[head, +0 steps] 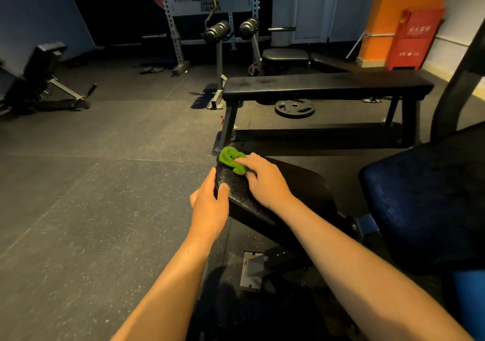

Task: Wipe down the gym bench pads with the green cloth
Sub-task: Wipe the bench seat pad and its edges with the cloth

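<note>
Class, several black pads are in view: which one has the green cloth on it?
The small textured black pad nearest the camera, under both hands; the long flat bench behind is bare.

One head-worn view, wide-angle, looking forward and down over the near black bench pad [249, 199], close beneath it; the flat bench [325, 84] sits farther beyond that pad.
</note>
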### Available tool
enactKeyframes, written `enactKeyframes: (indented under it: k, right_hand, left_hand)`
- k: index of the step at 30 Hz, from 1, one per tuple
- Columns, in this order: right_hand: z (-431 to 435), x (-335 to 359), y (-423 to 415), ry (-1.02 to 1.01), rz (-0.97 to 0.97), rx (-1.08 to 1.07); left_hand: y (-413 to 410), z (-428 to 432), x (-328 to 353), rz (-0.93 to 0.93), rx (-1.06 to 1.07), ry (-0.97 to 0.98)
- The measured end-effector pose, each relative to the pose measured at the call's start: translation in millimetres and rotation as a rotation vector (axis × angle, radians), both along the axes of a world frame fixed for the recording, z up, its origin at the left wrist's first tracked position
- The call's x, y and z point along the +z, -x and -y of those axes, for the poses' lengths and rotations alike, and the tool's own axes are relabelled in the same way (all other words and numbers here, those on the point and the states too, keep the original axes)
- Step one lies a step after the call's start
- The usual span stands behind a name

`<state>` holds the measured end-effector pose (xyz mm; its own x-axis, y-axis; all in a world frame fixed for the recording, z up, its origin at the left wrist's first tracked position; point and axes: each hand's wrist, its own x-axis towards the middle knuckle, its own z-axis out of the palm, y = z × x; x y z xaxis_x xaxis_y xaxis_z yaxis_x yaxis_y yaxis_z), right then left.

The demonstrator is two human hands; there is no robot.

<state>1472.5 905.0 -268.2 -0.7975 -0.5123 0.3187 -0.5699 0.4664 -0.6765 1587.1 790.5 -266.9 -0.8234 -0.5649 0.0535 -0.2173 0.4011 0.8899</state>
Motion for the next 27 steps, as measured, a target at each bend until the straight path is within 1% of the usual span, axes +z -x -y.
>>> enactKeyframes:
  k: [3, 5, 8, 10, 15, 18, 20, 22, 25, 27]
  right_hand:
    - [5.8, -0.4, 41.7, 0.033, 0.135, -0.133]
    - [11.9, 1.1, 51.8, 0.026, 0.205, -0.214]
    - [19.8, 2.4, 37.2, -0.003, 0.158, -0.285]
    - [18.2, 4.6, 17.0, 0.022, 0.091, -0.247]
    - [0.4, 5.5, -38.1, 0.029, -0.067, 0.021]
    - [-5.0, -1.0, -41.8, 0.015, -0.083, 0.064]
    - [-0.8, -0.1, -23.8, 0.012, -0.054, 0.047]
    - [5.1, 4.4, 2.1, 0.008, -0.004, -0.024]
    - [6.0, 10.0, 39.9, 0.016, 0.169, -0.157]
    - [6.0, 11.1, 51.2, -0.022, 0.228, -0.214]
  left_hand:
    - [1.8, 3.5, -0.7, -0.021, -0.005, -0.008]
    - [3.2, 7.9, -1.9, -0.040, -0.012, -0.053]
    - [1.6, 7.5, -1.5, -0.058, -0.010, -0.079]
    - [-0.6, 5.1, 0.3, -0.075, -0.011, -0.084]
    - [2.6, 6.3, -1.6, -0.084, -0.025, -0.101]
    - [4.5, 7.6, -7.6, -0.072, -0.027, -0.088]
    - [5.8, 8.1, -8.6, -0.057, -0.014, -0.097]
    - [5.3, 9.5, -8.1, -0.057, -0.018, -0.103]
    - [4.0, 11.6, -8.8, -0.056, -0.034, -0.093]
    - [4.0, 12.7, -9.0, -0.056, -0.039, -0.083]
